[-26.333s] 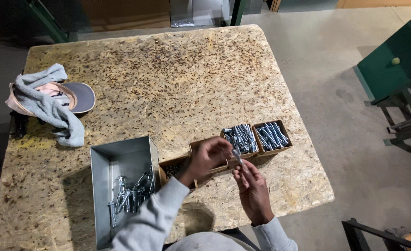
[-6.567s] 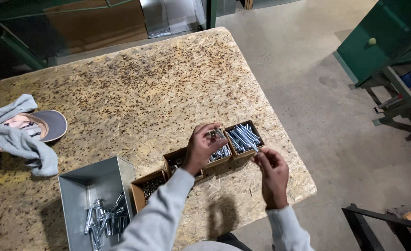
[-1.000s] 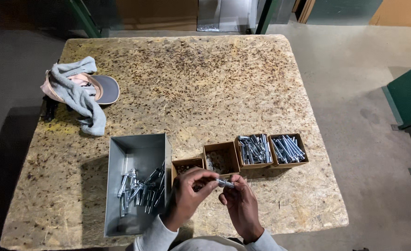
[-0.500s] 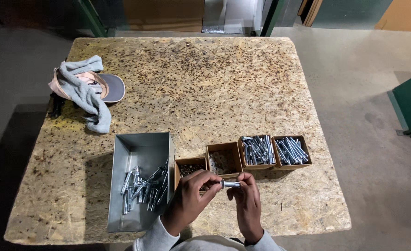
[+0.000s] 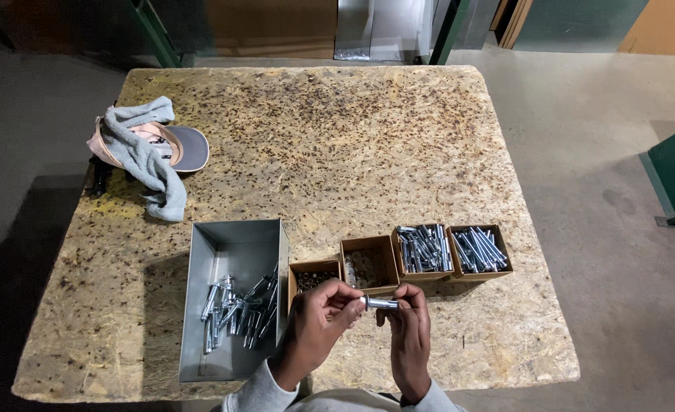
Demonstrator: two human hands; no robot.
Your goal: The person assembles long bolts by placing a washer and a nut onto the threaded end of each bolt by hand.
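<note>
Since half a second ago my 2 hands have barely shifted: they have stayed together over the near edge of the desk [image 5: 368,137], and the bolt [image 5: 381,304] between them lies about level as before, while the view has slid a little so the boxes sit slightly higher and to the right.

My left hand [image 5: 318,324] has its grip closed on the left end of that 1 silver bolt, fingertips pinched round it. My right hand [image 5: 408,336] has its grip closed on the right end, thumb and fingers clamped from the side. The bolt hangs in the air just in front of the brown boxes, touching nothing else.

Counted out: 1 grey metal bin [image 5: 234,252] stands to my left with a loose heap of silver bolts [image 5: 238,309] in its near half; too tangled to count. Beside it runs a row of 4 small cardboard boxes. The 1st box [image 5: 312,273] holds small dark parts, the 2nd box [image 5: 368,263] pale ring-shaped pieces, the 3rd box [image 5: 423,250] and the 4th box [image 5: 480,250] each a packed bundle of long silver bolts. At the far left corner lie 1 cap [image 5: 181,149] and 1 grey cloth [image 5: 151,160] draped across it.
</note>
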